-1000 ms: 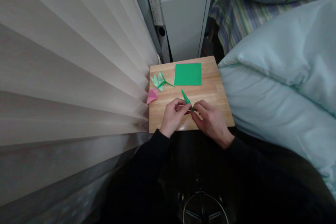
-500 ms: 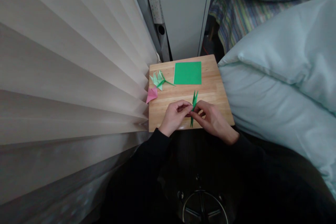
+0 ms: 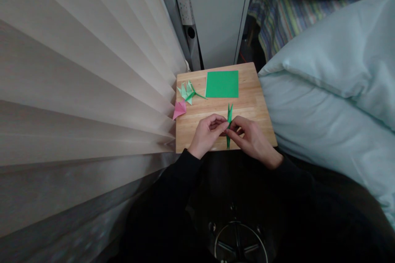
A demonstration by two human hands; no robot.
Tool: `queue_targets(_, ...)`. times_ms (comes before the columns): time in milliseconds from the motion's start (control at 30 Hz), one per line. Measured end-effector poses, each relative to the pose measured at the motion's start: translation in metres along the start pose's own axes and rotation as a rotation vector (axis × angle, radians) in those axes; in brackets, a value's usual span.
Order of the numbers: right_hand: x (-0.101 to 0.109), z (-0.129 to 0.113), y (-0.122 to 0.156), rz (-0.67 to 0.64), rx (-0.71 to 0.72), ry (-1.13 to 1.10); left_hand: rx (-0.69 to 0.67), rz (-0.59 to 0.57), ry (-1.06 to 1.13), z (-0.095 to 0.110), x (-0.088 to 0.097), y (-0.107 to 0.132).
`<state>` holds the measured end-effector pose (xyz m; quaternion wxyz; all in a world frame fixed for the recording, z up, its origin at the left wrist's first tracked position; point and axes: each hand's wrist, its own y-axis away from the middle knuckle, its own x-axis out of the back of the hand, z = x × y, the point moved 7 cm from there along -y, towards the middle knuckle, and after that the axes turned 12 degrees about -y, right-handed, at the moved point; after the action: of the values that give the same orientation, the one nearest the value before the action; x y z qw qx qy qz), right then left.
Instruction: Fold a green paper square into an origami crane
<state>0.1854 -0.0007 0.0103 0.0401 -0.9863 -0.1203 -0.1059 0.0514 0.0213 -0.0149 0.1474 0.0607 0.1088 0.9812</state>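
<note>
Between my two hands is a narrow folded green origami paper (image 3: 230, 113), standing lengthwise with split, pointed ends at top and bottom. My left hand (image 3: 210, 130) pinches its middle from the left with thumb and fingers. From the other side, my right hand (image 3: 249, 136) grips the same spot, thumb and index finger meeting the left fingertips. The fingertips hide the centre of the folded paper. Both hands are just above the front part of a small wooden board (image 3: 197, 113). Beyond them lies a stack of square green paper (image 3: 222, 84).
Folded green paper pieces (image 3: 189, 91) and a pink folded piece (image 3: 179, 109) lie at the board's left edge. A pleated curtain (image 3: 123, 74) borders the left. Behind stands a white cabinet (image 3: 219, 24); pale blue bedding (image 3: 324, 86) is on the right.
The folded green paper has turned slightly, its lower end shifting right, so it stands straighter. Both hands keep their pinch; the whole view has shifted a little.
</note>
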Motion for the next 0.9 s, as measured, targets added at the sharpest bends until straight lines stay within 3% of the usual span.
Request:
queue_targets(200,0.005,0.001,0.000,0.092,0.017,0.050,0.029,0.019,0.051,-0.003,-0.001,0.000)
queue_targets(400,0.007,0.006,0.000,0.162,-0.054,-0.205,-0.041,0.084,-0.042,-0.003,0.005,-0.004)
queue_targets(500,0.010,0.010,-0.001,0.207,-0.076,-0.208,-0.066,0.133,-0.101,-0.001,0.009,-0.004)
queue_targets(733,0.013,0.017,0.002,0.324,-0.116,-0.225,0.006,0.210,-0.026,-0.012,0.008,-0.002)
queue_targets(900,0.008,0.021,0.003,0.320,-0.169,-0.276,0.011,0.232,-0.047,-0.016,0.006,-0.003)
